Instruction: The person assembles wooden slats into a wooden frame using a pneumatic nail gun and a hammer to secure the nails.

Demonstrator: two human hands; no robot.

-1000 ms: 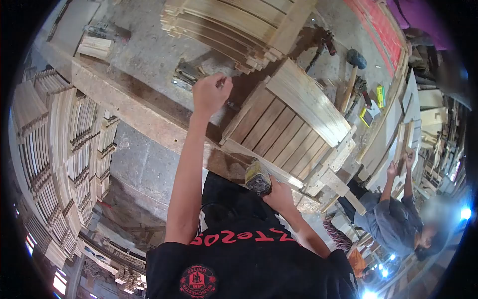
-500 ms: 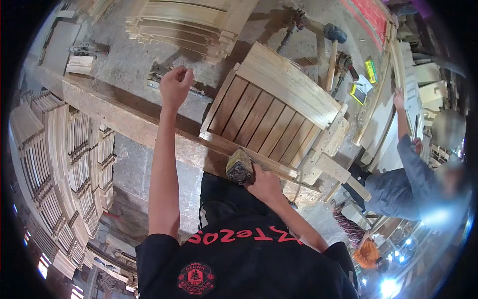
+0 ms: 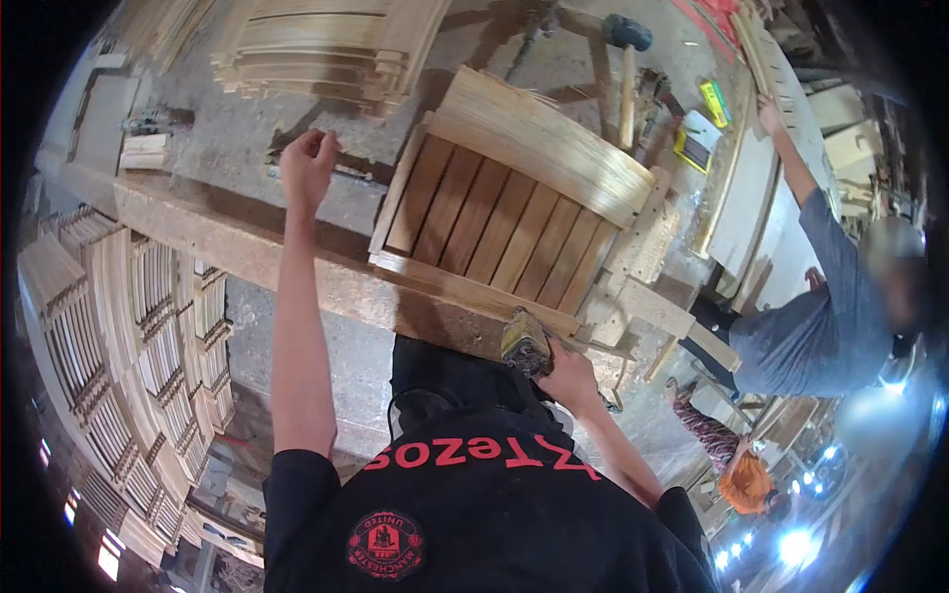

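Note:
A slatted wooden panel (image 3: pixel 489 222) with a wide curved top rail (image 3: pixel 544 143) lies on the workbench in front of me. My right hand (image 3: pixel 571 376) is closed around a grimy, blocky yellow-and-dark tool (image 3: pixel 526 344), whose exact kind I cannot make out. That tool is near the panel's lower rail (image 3: pixel 465 287), toward its right end. My left hand (image 3: pixel 308 168) is raised to the left of the panel with fingers curled and pinched together. Whatever may be between those fingertips is hidden. Behind it, a metal clamp (image 3: pixel 351 174) lies on the bench.
Stacked wooden pieces (image 3: pixel 321 49) lie at the back. A mallet (image 3: pixel 628 94) and a yellow-edged box (image 3: pixel 694 148) are beyond the panel. Slatted parts (image 3: pixel 94 326) are piled at left. At right, a person in a grey shirt (image 3: pixel 806 336) reaches toward a long board.
My right hand has carried the blocky tool rightward along the panel's lower rail. The view has shifted slightly, and my left hand stays raised with fingers curled.

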